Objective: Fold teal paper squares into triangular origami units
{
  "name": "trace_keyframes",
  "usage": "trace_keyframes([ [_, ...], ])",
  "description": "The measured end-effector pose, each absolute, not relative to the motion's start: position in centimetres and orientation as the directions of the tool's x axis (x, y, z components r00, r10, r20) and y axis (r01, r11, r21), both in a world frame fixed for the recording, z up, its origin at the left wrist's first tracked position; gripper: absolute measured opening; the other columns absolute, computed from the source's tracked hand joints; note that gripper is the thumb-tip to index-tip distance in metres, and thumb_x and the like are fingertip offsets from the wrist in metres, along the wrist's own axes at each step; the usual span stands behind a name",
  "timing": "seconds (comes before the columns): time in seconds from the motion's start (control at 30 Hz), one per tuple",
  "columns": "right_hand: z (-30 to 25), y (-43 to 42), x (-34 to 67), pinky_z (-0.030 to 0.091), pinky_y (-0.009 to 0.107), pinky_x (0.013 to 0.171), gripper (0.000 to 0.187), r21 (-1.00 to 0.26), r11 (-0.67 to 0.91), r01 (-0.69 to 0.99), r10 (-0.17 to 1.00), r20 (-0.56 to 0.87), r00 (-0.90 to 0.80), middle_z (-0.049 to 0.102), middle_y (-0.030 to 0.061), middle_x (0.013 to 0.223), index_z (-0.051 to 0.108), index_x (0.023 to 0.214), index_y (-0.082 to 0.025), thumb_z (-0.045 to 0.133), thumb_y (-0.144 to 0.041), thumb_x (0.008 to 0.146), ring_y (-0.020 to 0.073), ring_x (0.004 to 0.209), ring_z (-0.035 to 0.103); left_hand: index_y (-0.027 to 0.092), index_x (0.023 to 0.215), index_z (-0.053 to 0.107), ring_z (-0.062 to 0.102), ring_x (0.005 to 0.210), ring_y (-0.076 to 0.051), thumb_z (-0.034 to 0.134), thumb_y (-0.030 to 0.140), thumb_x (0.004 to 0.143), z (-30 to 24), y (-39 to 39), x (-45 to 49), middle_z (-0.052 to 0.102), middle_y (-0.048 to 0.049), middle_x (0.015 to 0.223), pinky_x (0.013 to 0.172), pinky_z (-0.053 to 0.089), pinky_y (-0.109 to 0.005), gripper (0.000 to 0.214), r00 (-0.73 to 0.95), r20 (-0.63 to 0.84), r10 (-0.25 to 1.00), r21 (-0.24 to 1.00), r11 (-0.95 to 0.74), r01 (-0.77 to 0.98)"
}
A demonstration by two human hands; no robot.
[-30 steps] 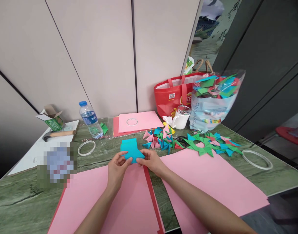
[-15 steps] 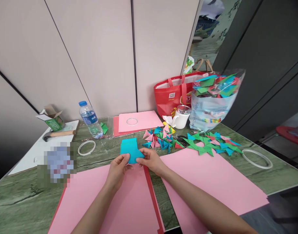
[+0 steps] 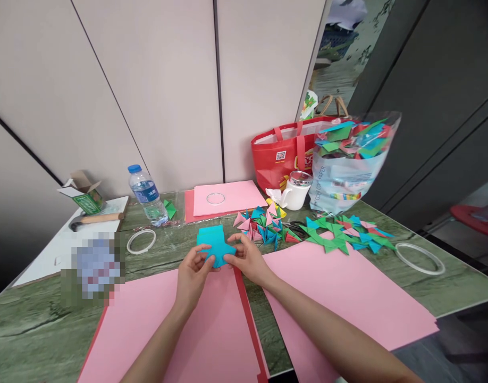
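Note:
A piece of blue paper is held between my two hands above the near edge of a stack of blue paper slips. My left hand pinches its left side with thumb and fingers. On its right side, my right hand grips a corner between thumb and fingertips. The blue piece looks bent or folded, though its exact folds are hard to make out. Below my hands lies a large pink sheet with a red edge showing beneath it.
Folded paper triangles and a green paper star ring lie to the right, with scissors between. A water bottle, white mug, red bag and plastic bag of folded pieces stand behind. Tape rolls and a hammer lie about.
My left hand's fingers have shifted up onto the top of the blue paper, and the right fingers have lifted slightly. The paper's shape between them has changed a little.

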State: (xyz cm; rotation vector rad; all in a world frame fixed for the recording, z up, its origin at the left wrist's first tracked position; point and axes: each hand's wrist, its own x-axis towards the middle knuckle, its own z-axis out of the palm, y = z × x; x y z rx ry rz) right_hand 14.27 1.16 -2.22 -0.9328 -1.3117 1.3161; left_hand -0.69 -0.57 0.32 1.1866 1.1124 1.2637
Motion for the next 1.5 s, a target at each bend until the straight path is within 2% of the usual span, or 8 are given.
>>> trace_keyframes([
  [0.13, -1.8, 1.0, 14.4, 0.045, 0.024, 0.055, 0.031, -0.978, 0.176, -0.108, 0.954, 0.196, -0.228, 0.055, -0.0036, 0.071, 0.044, 0.09, -0.023, 0.062, -0.022, 0.065, 0.0119, 0.06, 0.055, 0.017, 0.076, 0.063, 0.061, 0.06, -0.016, 0.065, 0.029, 0.063, 0.1, -0.5, -0.8, 0.064, -0.0005, 0.069, 0.059, 0.054, -0.03, 0.018, -0.026, 0.047, 0.999, 0.999, -0.047, -0.019],
  [0.43, -2.3, 1.3, 14.5, 0.047, 0.026, 0.062, 0.035, -0.979, 0.2, -0.027, 0.958, 0.202, -0.206, 0.056, 0.0022, 0.089, 0.05, 0.096, -0.021, 0.064, -0.022, 0.063, 0.015, 0.077, 0.056, 0.018, 0.085, 0.066, 0.065, 0.067, -0.021, 0.069, 0.025, 0.058, 0.3, -0.4, -0.8, 0.069, -0.0035, 0.078, 0.07, 0.051, -0.033, 0.028, -0.027, 0.021, 0.999, 0.999, -0.019, 0.039],
  [0.6, -2.4, 1.3, 14.5, 0.045, 0.024, 0.06, 0.025, -0.981, 0.188, -0.056, 0.958, 0.195, -0.209, 0.056, -0.0009, 0.074, 0.055, 0.085, -0.019, 0.066, -0.022, 0.062, 0.0116, 0.065, 0.054, 0.019, 0.083, 0.066, 0.066, 0.067, -0.022, 0.068, 0.025, 0.059, 0.5, -0.6, -0.7, 0.068, -0.0038, 0.08, 0.07, 0.051, -0.033, 0.025, -0.033, 0.031, 0.999, 0.996, -0.028, 0.084],
  [0.73, -2.1, 1.2, 14.5, 0.045, 0.025, 0.061, 0.024, -0.967, 0.255, 0.017, 0.957, 0.249, -0.151, 0.058, 0.0009, 0.082, 0.058, 0.086, -0.019, 0.064, -0.022, 0.064, 0.0125, 0.069, 0.054, 0.019, 0.085, 0.066, 0.064, 0.071, -0.021, 0.065, 0.026, 0.063, 0.1, -0.6, -0.7, 0.065, -0.004, 0.084, 0.071, 0.052, -0.034, 0.023, 0.016, 0.077, 0.997, 0.992, -0.079, 0.097],
  [1.0, -2.3, 1.1, 14.4, 0.047, 0.026, 0.063, 0.025, -0.96, 0.278, -0.04, 0.951, 0.281, -0.131, 0.058, 0.0011, 0.081, 0.058, 0.09, -0.019, 0.064, -0.022, 0.066, 0.0132, 0.069, 0.056, 0.021, 0.081, 0.067, 0.059, 0.087, -0.02, 0.061, 0.026, 0.068, -0.8, -0.3, -0.9, 0.056, -0.0047, 0.104, 0.07, 0.054, -0.033, 0.015, 0.065, 0.261, 0.963, 0.95, -0.268, 0.159],
  [1.23, -2.1, 1.4, 14.7, 0.047, 0.025, 0.059, 0.014, -0.946, 0.312, 0.087, 0.948, 0.305, -0.088, 0.057, 0.0035, 0.082, 0.061, 0.074, -0.018, 0.066, -0.027, 0.064, 0.0146, 0.072, 0.055, 0.018, 0.077, 0.068, 0.066, 0.063, -0.021, 0.066, 0.03, 0.063, -0.1, -0.6, -0.7, 0.07, -0.0033, 0.074, 0.064, 0.053, -0.034, 0.019, -0.01, 0.087, 0.996, 0.967, -0.082, 0.242],
  [1.37, -2.3, 1.5, 14.5, 0.044, 0.022, 0.048, 0.019, -0.983, 0.182, 0.014, 0.975, 0.179, -0.134, 0.051, -0.0043, 0.054, 0.058, 0.078, -0.017, 0.064, -0.028, 0.064, 0.011, 0.05, 0.053, 0.015, 0.078, 0.067, 0.066, 0.067, -0.023, 0.067, 0.031, 0.061, -0.1, -0.5, -0.7, 0.071, -0.0038, 0.072, 0.068, 0.052, -0.034, 0.023, 0.017, -0.022, 1.0, 0.996, 0.021, 0.085],
  [1.5, -2.5, 1.4, 14.3, 0.043, 0.021, 0.048, 0.019, -0.982, 0.189, 0.014, 0.972, 0.185, -0.144, 0.051, -0.0043, 0.055, 0.059, 0.077, -0.016, 0.065, -0.027, 0.063, 0.01, 0.051, 0.051, 0.012, 0.078, 0.064, 0.066, 0.064, -0.021, 0.07, 0.028, 0.058, -0.3, -0.5, -0.7, 0.071, -0.0029, 0.064, 0.069, 0.053, -0.034, 0.026, 0.082, -0.133, 0.988, 0.987, 0.139, -0.082],
])
